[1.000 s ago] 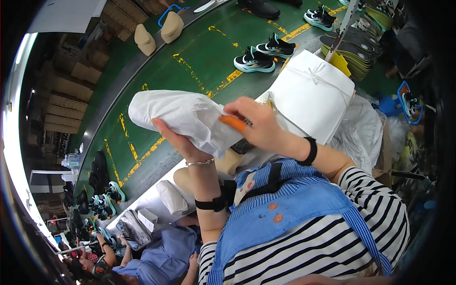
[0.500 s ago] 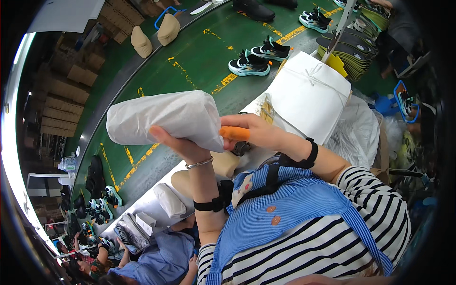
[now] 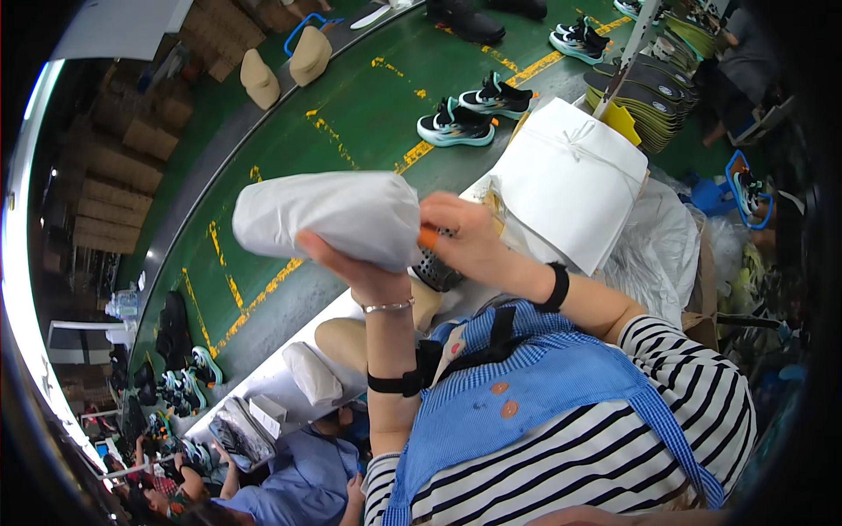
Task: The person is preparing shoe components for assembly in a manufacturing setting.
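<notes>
A bundle wrapped in white paper [image 3: 324, 215] lies across my left hand [image 3: 368, 279], raised in front of me. The left thumb presses along its near side, while the other fingers are hidden beneath it. At the bundle's right end is my right hand [image 3: 469, 238], its bent fingers bunched against the paper and slightly blurred. One finger wears an orange finger cover [image 3: 427, 238]. What is inside the wrapping is hidden. A dark perforated object [image 3: 436, 273] shows just below the right hand, and beige rounded forms [image 3: 340, 342] sit beside my left forearm.
A tied stack of white paper [image 3: 574, 175] stands to the right. Beyond it a green conveyor [image 3: 351, 96] with yellow marks carries black-and-mint sneakers [image 3: 458, 127]. Another white wrapped bundle [image 3: 311, 373] rests on the bench at left, near a person in blue [image 3: 303, 478]. Insoles [image 3: 645, 96] are piled far right.
The bundle and my left hand have shifted to the right. My right hand has curled in more and turned against the bundle's end, uncovering more of the perforated object.
</notes>
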Tool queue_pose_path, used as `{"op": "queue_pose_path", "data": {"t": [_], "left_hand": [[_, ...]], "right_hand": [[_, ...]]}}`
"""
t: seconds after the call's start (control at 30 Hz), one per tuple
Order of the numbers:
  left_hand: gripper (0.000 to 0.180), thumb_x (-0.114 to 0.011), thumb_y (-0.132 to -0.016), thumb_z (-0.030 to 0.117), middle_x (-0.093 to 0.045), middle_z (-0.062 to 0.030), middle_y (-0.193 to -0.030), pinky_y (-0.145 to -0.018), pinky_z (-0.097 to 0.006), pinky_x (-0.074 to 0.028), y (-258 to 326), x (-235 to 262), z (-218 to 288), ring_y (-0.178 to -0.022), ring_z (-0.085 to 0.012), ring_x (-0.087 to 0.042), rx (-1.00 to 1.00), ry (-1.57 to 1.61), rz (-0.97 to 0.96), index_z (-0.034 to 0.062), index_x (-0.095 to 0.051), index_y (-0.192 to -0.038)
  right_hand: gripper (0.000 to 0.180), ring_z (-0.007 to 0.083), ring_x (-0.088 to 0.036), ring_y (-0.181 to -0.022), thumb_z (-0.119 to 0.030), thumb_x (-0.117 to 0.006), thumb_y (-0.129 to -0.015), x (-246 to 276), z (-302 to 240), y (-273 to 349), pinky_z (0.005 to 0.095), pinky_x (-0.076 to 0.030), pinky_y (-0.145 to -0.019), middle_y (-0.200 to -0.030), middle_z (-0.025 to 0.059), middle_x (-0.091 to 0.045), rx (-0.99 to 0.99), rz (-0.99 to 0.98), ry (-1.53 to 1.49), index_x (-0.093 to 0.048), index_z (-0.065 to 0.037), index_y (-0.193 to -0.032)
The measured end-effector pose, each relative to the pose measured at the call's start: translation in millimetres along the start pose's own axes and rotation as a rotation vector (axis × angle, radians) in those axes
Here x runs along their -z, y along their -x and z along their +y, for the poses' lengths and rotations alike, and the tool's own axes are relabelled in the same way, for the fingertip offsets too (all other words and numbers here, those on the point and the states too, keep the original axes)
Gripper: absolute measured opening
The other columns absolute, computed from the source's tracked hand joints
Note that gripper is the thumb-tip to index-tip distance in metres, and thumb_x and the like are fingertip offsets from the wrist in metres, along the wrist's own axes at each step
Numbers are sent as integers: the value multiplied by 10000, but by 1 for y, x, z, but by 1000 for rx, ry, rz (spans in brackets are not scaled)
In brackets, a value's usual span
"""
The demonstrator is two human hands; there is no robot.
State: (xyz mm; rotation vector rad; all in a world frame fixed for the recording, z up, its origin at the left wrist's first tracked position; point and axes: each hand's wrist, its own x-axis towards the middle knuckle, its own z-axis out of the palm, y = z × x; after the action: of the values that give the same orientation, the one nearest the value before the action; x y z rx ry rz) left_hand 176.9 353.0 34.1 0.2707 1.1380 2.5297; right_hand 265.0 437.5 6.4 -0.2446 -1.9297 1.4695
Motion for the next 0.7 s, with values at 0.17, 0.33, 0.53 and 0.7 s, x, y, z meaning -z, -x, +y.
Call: {"op": "queue_pose_path", "data": {"t": [0.17, 0.33, 0.53, 0.7], "left_hand": [[977, -275, -771, 795, -419, -171, -1311, -972, -448, -391, -4, 45, -9, -1158, -306, -465, 46, -200, -183, 7, -304, -1346], [961, -262, -768, 801, -516, -163, -1203, -862, -403, -474, 1, 26, -1, -1060, -296, -544, 62, -248, 24, 4, -385, -1292], [855, -413, -794, 714, -493, -141, -1213, -917, -406, -448, 1, 11, -1, -1081, -280, -520, 168, 55, -188, 23, -371, -1296], [776, -411, -831, 664, -394, -134, -1331, -1011, -441, -343, -5, 14, 5, -1202, -280, -413, 214, -40, -186, 52, -385, -1309]], "right_hand": [[280, 142, -547, -1038, -111, -495, -867, -4, 16, 10, 281, -406, -924, -1114, 52, -600, -573, -376, -1320, -576, -18, -1118], [416, 149, -478, -1138, -409, -501, -908, -9, -7, 1, 339, -293, -1044, -1186, 45, -567, -867, -445, -1539, -522, -101, -1186], [475, 134, -495, -1110, -368, -617, -861, -23, 2, 8, 312, -378, -984, -1198, 43, -545, -742, -295, -1603, -493, -75, -1213], [381, 110, -518, -1046, -285, -680, -827, -4, 7, -5, 245, -405, -895, -1066, -8, -608, -559, -159, -1269, -596, -44, -1109]]}}
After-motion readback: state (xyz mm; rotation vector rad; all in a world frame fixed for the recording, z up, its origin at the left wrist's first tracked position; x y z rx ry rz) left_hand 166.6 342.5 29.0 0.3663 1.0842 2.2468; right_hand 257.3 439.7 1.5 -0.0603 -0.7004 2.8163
